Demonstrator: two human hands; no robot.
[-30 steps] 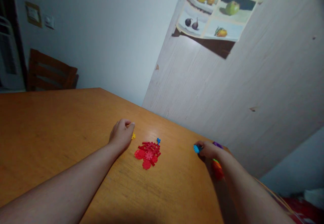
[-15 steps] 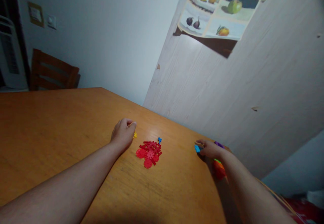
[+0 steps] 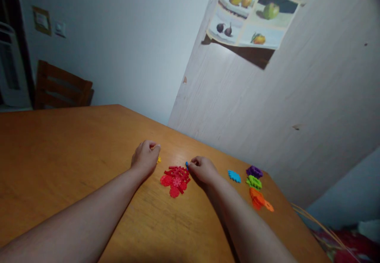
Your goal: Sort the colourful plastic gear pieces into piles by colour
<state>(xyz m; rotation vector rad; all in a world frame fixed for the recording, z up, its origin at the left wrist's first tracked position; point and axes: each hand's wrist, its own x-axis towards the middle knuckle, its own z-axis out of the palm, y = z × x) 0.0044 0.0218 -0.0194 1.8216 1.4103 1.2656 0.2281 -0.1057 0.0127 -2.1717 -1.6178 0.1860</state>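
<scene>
My left hand (image 3: 146, 157) rests on the table with its fingers curled in. A small yellow plastic piece (image 3: 159, 160) shows beside its thumb; whatever lies behind or inside the fingers is hidden. My right hand (image 3: 204, 169) has thumb and fingertips pinched at a small blue plastic piece (image 3: 187, 164), partly covered by them. Between and in front of the hands lies a pile of red plastic building pieces (image 3: 176, 180), some round and notched, some long.
To the right are a light blue piece (image 3: 234, 176), purple pieces (image 3: 254, 171), green pieces (image 3: 253, 182) and orange pieces (image 3: 259, 199). The wooden table (image 3: 89, 144) meets a wall with a fruit poster (image 3: 245, 23). A wooden chair (image 3: 63, 84) stands at the far left.
My right hand has moved left, from the light blue piece at the right to the small blue piece by the red pile. The light blue piece stays behind. My left hand has barely moved.
</scene>
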